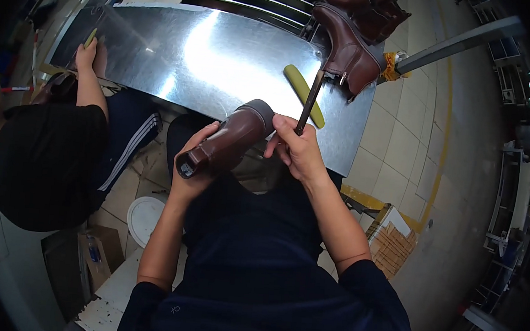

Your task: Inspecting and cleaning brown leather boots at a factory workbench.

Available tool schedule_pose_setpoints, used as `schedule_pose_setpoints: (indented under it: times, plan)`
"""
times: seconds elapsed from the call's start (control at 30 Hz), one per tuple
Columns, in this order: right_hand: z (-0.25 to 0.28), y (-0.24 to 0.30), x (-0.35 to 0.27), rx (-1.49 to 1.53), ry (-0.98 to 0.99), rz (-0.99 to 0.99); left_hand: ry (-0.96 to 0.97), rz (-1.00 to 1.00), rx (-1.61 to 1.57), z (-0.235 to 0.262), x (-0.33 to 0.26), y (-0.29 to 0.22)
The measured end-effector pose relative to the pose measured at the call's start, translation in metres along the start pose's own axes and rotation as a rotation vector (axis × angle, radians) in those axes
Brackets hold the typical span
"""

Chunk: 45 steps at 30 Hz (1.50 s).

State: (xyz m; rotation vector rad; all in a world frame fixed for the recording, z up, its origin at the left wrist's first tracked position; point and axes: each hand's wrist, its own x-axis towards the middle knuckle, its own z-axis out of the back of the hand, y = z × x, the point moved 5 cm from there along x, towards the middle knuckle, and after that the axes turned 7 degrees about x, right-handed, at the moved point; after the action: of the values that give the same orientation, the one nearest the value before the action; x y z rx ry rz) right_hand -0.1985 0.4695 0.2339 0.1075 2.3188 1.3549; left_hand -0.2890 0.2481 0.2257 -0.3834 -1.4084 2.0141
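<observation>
Boot (233, 136) is slanting from my left hand's (189, 183) wrapped grip toward my right hand (299, 148), whose curled fingers are gripping a dark stick (309, 104).

Shiny brown boot (232, 140), held tilted; slim dark tool (310, 103) slanting just beside it

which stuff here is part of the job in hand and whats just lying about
In use, it seems:
held boot, in the left hand
dark stick, in the right hand

Apparently just lying about:
green strip on the bench, untouched
other boots at the bench's right end
cardboard box, lower left
</observation>
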Motion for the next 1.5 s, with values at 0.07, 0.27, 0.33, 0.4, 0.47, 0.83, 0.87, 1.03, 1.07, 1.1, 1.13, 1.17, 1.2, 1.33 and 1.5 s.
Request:
schedule_pose_setpoints:
  times: [0.07, 0.27, 0.33, 0.4, 0.47, 0.83, 0.87, 1.03, 1.07, 1.1, 1.13, 1.17, 1.2, 1.33, 1.5]
  plan:
    - [0.0, -0.008, -0.001, -0.006, 0.001, -0.037, 0.028, 0.085, -0.073, -0.004, -0.008, 0.012]
    - [0.0, -0.02, -0.002, -0.016, -0.117, -0.031, -0.097, 0.237, -0.281, -0.006, -0.018, 0.008]
    - [0.002, -0.021, -0.002, -0.024, -0.138, -0.034, -0.116, 0.232, -0.298, -0.007, -0.019, 0.006]
    - [0.005, -0.025, -0.001, -0.033, -0.118, -0.047, -0.101, 0.24, -0.275, -0.008, -0.02, 0.006]
    - [0.006, -0.026, -0.001, -0.041, -0.099, -0.058, -0.086, 0.239, -0.26, -0.007, -0.019, 0.006]
    - [0.011, -0.031, 0.0, 0.017, -0.053, -0.071, -0.05, 0.23, -0.119, -0.007, -0.02, -0.014]
    - [0.011, -0.032, 0.0, 0.014, -0.047, -0.074, -0.08, 0.148, -0.057, -0.007, -0.021, -0.013]
    - [0.01, -0.036, 0.0, 0.105, 0.0, -0.045, -0.142, -0.124, 0.265, 0.002, -0.017, -0.037]
    - [0.01, -0.037, -0.001, 0.104, 0.003, -0.043, -0.146, -0.126, 0.266, 0.002, -0.017, -0.037]
    - [0.009, -0.037, -0.001, 0.121, 0.022, -0.041, -0.156, -0.141, 0.295, 0.003, -0.017, -0.038]
    - [0.006, -0.036, -0.002, 0.138, 0.041, -0.04, -0.164, -0.154, 0.325, 0.004, -0.018, -0.039]
    - [0.003, -0.035, -0.003, 0.138, 0.042, -0.039, -0.173, -0.167, 0.354, 0.004, -0.019, -0.04]
    - [0.0, -0.033, -0.004, 0.155, 0.019, -0.024, -0.174, -0.168, 0.355, 0.005, -0.018, -0.041]
    - [0.002, -0.034, -0.004, 0.176, 0.053, -0.012, -0.184, -0.211, 0.42, 0.007, -0.016, -0.045]
    - [0.003, -0.036, -0.005, 0.215, 0.049, -0.037, -0.188, -0.249, 0.518, 0.012, -0.016, -0.047]
